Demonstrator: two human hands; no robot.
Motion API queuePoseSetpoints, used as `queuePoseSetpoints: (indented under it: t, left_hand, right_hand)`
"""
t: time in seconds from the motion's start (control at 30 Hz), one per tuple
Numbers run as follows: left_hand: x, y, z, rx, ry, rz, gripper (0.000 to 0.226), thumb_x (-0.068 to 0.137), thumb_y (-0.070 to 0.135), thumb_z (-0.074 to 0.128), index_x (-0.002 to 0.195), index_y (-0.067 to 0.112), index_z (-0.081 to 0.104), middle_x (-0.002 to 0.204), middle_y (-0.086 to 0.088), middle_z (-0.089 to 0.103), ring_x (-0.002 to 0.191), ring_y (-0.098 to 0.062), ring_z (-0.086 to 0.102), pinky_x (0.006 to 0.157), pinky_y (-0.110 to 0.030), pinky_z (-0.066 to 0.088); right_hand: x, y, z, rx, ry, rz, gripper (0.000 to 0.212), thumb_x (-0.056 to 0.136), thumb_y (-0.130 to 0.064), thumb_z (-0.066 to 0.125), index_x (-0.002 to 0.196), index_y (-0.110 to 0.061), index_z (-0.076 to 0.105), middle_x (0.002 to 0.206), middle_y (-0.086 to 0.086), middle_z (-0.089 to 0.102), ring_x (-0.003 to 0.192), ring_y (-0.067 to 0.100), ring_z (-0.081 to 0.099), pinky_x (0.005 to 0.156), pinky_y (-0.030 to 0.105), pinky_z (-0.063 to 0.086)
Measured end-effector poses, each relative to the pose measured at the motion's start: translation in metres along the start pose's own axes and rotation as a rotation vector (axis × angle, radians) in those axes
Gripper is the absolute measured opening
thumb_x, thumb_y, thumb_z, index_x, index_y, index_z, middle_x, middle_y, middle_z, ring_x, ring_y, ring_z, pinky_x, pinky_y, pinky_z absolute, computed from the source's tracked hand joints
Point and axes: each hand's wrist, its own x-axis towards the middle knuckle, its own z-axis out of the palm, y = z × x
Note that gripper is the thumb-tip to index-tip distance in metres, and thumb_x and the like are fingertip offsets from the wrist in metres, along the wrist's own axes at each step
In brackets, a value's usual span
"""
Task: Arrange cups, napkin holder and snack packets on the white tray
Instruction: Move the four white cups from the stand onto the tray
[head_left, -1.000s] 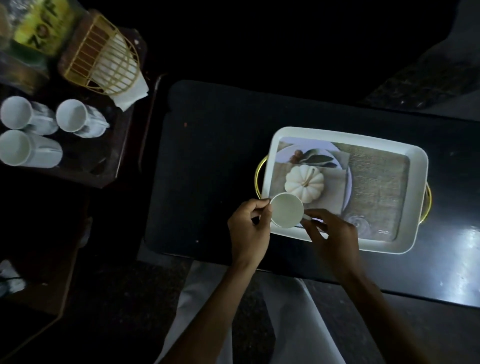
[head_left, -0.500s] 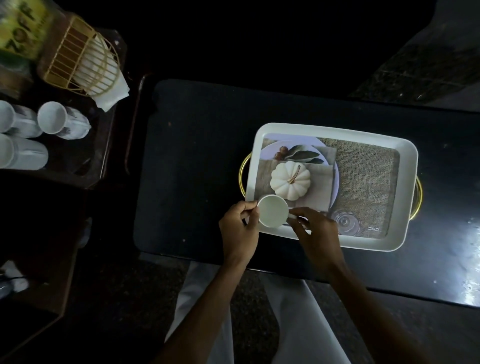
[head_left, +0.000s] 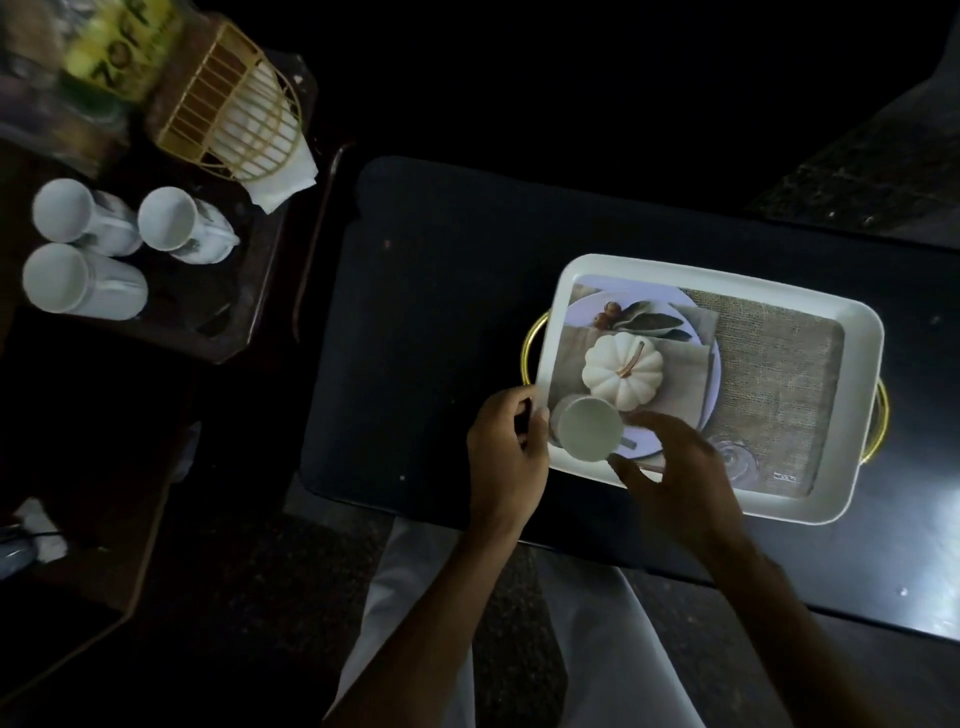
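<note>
Dim room, dark table (head_left: 441, 338) w/ a white tray (head_left: 862, 332) on its right part; gold handles at both short ends, printed pumpkin and burlap pic on the tray floor. One white cup (head_left: 592, 427) stands upright in the tray's near-left corner, mouth up.

Left hand (head_left: 506, 457) sits just beside the cup's left side at the tray edge, fingers curled loosely, thumb tip near the rim; contact w/ the cup can't be told, no firm hold visible. Right hand (head_left: 675, 478) is over the tray's near edge, fingers spread and slack, blurred, nothing in it; fingertips near the cup's right side, touching or not can't be told.

Far left, a separate dark wooden side table (head_left: 249, 312) carries three more white cups (head_left: 166, 221) grouped together, well apart from the tray. Behind them a gold wire napkin holder (head_left: 228, 130) w/ white napkins, and a yellow snack packet (head_left: 119, 52) at the top-left corner, blurred. Person's light clothing shows at bottom centre.
</note>
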Motion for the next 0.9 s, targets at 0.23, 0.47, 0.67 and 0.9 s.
queuePoseSetpoints:
  t: [0.23, 0.47, 0.67, 0.9]
  left_hand:
    - [0.019, -0.012, -0.094, 0.336, 0.157, 0.358, 0.047, 0.102, 0.028, 0.056, 0.147, 0.014, 0.051, 0.161, -0.009, 0.039, 0.152, -0.025, 0.032, 0.12, -0.04, 0.037]
    - [0.072, -0.037, -0.213, 0.701, 0.248, 0.4, 0.059, 0.106, 0.039, 0.042, 0.158, 0.015, 0.031, 0.169, -0.015, 0.015, 0.158, -0.034, 0.01, 0.123, -0.055, 0.024]
    - [0.119, -0.052, -0.28, 0.787, 0.255, 0.36, 0.06, 0.107, 0.038, 0.04, 0.158, 0.01, 0.028, 0.168, -0.019, 0.016, 0.157, -0.037, 0.012, 0.122, -0.055, 0.026]
    - [0.155, -0.059, -0.312, 0.759, 0.23, 0.383, 0.056, 0.107, 0.036, 0.041, 0.154, 0.005, 0.038, 0.164, -0.024, 0.026, 0.154, -0.038, 0.022, 0.12, -0.048, 0.034]
  right_hand:
    - [0.008, -0.083, 0.015, -0.207, 0.058, -0.147, 0.075, 0.089, -0.04, 0.063, 0.149, -0.007, 0.034, 0.159, 0.016, 0.028, 0.151, 0.031, 0.017, 0.115, 0.045, 0.027]
    - [0.054, -0.18, 0.099, -0.342, 0.006, -0.226, 0.083, 0.093, -0.052, 0.053, 0.155, -0.007, 0.021, 0.164, 0.016, 0.01, 0.152, 0.033, 0.002, 0.119, 0.056, 0.022]
    - [0.099, -0.259, 0.154, -0.363, -0.013, -0.312, 0.082, 0.097, -0.056, 0.042, 0.156, -0.008, 0.012, 0.165, 0.015, 0.004, 0.153, 0.032, -0.002, 0.12, 0.055, 0.021]
    - [0.144, -0.319, 0.187, -0.356, -0.039, -0.382, 0.079, 0.099, -0.051, 0.045, 0.157, -0.011, 0.011, 0.166, 0.01, 0.005, 0.153, 0.024, -0.002, 0.122, 0.05, 0.019]
